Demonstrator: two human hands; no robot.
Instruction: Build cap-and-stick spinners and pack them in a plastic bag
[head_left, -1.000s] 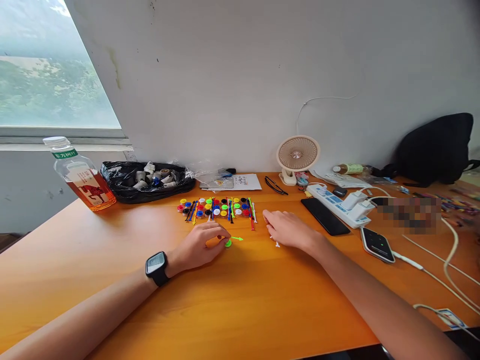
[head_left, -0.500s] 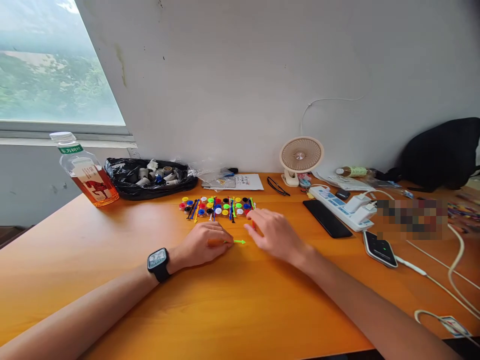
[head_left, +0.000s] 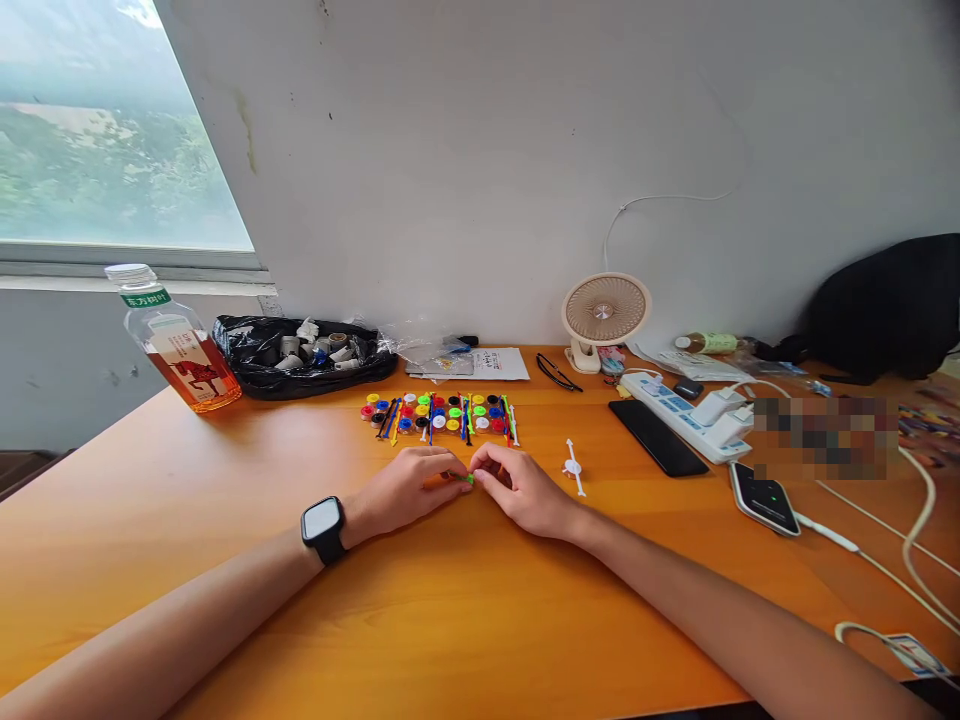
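My left hand, a watch on its wrist, rests low over the table with thumb and fingers pinched on a small green plastic arrow stick. Fingertips of my right hand meet the stick's other end, closed on it, so most of the stick is hidden. Just beyond both hands lie rows of small coloured round pieces with thin arrow-ended sticks among them. To the right of my right hand, a white arrow stick crosses a small round white piece on the table.
At the back left stand a tilted-looking tea bottle and a black plastic bag of scraps. A clip fan, glasses, a black phone, a power strip and a charging device with cables occupy the right.
My right hand has moved left and down to meet my left fingers at the green arrow stick. The white arrow piece it covered now shows. My left hand has barely shifted.
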